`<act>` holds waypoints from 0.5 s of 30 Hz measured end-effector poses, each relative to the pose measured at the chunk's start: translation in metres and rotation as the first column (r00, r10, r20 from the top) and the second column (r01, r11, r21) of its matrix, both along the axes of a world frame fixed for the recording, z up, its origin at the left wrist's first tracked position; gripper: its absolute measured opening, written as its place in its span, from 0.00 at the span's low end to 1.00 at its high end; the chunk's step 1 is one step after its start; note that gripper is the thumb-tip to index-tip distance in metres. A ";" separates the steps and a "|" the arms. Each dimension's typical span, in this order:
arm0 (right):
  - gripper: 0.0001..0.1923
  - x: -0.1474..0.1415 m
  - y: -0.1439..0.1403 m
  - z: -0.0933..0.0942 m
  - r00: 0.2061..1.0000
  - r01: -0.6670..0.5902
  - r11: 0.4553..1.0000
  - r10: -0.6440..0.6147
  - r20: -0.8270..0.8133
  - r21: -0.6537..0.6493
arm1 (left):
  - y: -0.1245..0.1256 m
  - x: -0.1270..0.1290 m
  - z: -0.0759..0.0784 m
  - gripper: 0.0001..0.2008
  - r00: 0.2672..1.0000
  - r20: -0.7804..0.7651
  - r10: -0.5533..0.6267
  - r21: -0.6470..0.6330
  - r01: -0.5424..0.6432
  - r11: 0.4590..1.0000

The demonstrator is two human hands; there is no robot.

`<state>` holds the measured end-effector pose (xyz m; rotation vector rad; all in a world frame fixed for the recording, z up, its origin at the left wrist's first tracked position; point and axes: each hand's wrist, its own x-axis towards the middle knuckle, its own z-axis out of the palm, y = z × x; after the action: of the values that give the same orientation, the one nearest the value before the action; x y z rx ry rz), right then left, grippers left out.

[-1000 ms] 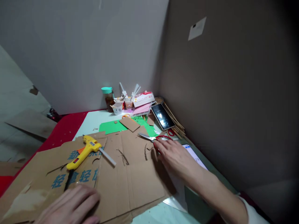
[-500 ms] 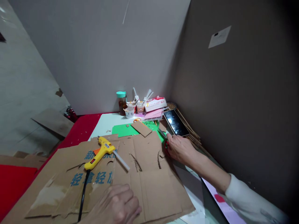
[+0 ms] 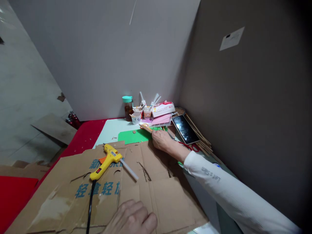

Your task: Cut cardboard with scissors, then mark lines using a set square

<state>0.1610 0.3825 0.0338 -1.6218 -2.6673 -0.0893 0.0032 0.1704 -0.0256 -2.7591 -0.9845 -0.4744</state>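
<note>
Brown cardboard piece (image 3: 145, 127), a small flat slip lying aslant across the green sheet (image 3: 133, 136) at the far worktop, is pinched in the right hand (image 3: 161, 140) fingers, while the left hand (image 3: 133, 218) presses flat on the near cardboard sheet (image 3: 161, 201).

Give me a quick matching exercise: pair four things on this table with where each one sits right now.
Things:
1. yellow hot glue gun
2. black-screened phone
3. teal-lidded brown jar
4. green paper sheet

Places:
A. at the back wall, left of the small paper cups
B. lying on the flattened brown cardboard
C. by the right-hand wall, on thin wooden sticks
D. just beyond the cardboard's far edge, left of the right hand

Pairs: 1-B, 2-C, 3-A, 4-D
</note>
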 end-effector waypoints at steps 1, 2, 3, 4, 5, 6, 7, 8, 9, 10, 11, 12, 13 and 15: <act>0.19 0.003 0.002 0.005 0.999 0.024 1.000 -0.024 -0.030 -0.006 | 0.000 0.000 -0.001 0.12 1.000 0.009 -0.002 0.006 0.001 1.000; 0.19 0.008 0.004 0.011 0.997 0.048 0.999 -0.048 -0.065 -0.009 | 0.001 0.000 -0.002 0.13 1.000 0.018 -0.003 0.009 0.003 1.000; 0.19 0.014 0.003 0.020 0.992 0.068 0.998 -0.069 -0.105 -0.011 | 0.001 0.000 -0.003 0.12 1.000 0.027 -0.006 0.010 0.005 1.000; 0.18 0.023 0.000 0.030 0.985 0.082 0.996 -0.084 -0.150 -0.017 | 0.000 0.000 -0.003 0.12 0.999 0.037 -0.008 0.007 0.008 1.000; 0.18 0.033 -0.005 0.041 0.976 0.087 0.996 -0.090 -0.197 -0.026 | 0.000 0.000 -0.003 0.12 0.999 0.046 -0.011 0.000 0.011 1.000; 0.17 0.045 -0.013 0.051 0.965 0.081 0.996 -0.088 -0.249 -0.039 | 0.000 0.000 -0.003 0.13 0.998 0.054 -0.011 -0.013 0.012 1.000; 0.15 0.057 -0.024 0.061 0.951 0.061 0.997 -0.073 -0.299 -0.051 | -0.001 0.000 -0.003 0.16 0.998 0.063 -0.008 -0.030 0.010 1.000; 0.13 0.071 -0.037 0.069 0.935 0.042 0.997 -0.064 -0.348 -0.071 | -0.002 0.000 -0.002 0.19 0.997 0.074 -0.001 -0.051 0.005 0.999; 0.15 0.085 -0.054 0.075 0.917 0.023 0.995 -0.059 -0.396 -0.093 | -0.003 0.001 -0.001 0.21 0.996 0.086 0.010 -0.075 -0.003 0.997; 0.17 0.100 -0.073 0.078 0.900 0.001 0.992 -0.056 -0.432 -0.125 | -0.004 0.001 0.001 0.20 0.994 0.102 0.029 -0.101 -0.019 0.995; 0.18 0.113 -0.093 0.078 0.887 -0.025 0.987 -0.053 -0.459 -0.161 | -0.005 0.000 0.004 0.18 0.991 0.122 0.053 -0.129 -0.037 0.991; 0.20 0.126 -0.115 0.076 0.866 -0.048 0.979 -0.057 -0.497 -0.196 | -0.006 0.000 0.008 0.16 0.986 0.147 0.078 -0.159 -0.055 0.986; 0.21 0.138 -0.137 0.070 0.815 -0.098 0.965 -0.063 -0.577 -0.245 | -0.008 -0.001 0.012 0.14 0.979 0.173 0.104 -0.190 -0.071 0.979; 0.19 0.154 -0.178 0.054 0.780 -0.112 0.963 -0.068 -0.622 -0.245 | -0.011 -0.003 0.023 0.12 0.964 0.225 0.144 -0.268 -0.081 0.960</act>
<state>0.3153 0.2041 0.0881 -1.3414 -2.2227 0.7217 0.0007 0.1592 -0.0030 -2.8956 -1.3416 -0.7270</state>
